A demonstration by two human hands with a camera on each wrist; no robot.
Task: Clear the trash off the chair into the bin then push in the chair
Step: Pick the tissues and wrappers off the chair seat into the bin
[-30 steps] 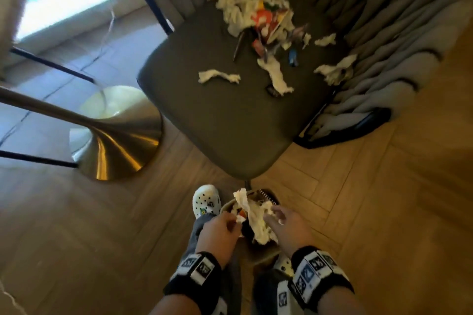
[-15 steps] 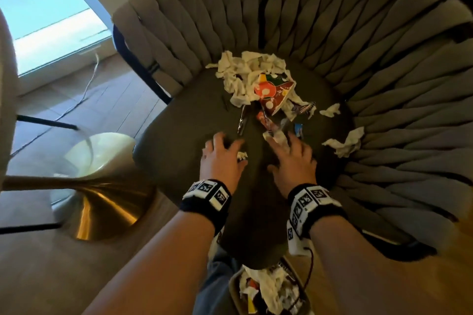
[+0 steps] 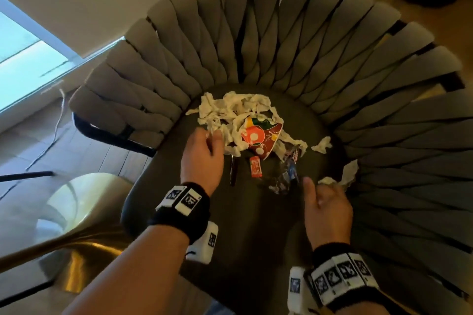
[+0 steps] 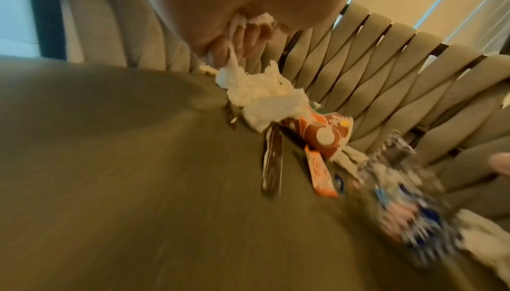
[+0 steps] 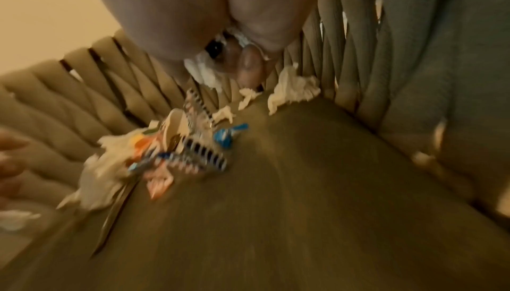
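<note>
The left hand's point(image 3: 202, 153) grip is pinching a strand of the tissue heap point(image 3: 230, 115) at its near-left edge, while the right hand point(image 3: 325, 208) is curling round a tissue scrap point(image 3: 327, 181) by the woven backrest. The rest of the trash is lying between and just beyond both hands, mid-seat on the chair point(image 3: 256, 225): a printed paper cup point(image 3: 261, 135), an orange wrapper point(image 3: 256, 167) (nearer the left hand), and a crinkled clear wrapper point(image 3: 285, 176) nearer the right.

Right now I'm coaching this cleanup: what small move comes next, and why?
Probably lift both hands and carry their loads to the bin: the left hand already pinches crumpled white tissue, and the right hand grips another white scrap.
</note>
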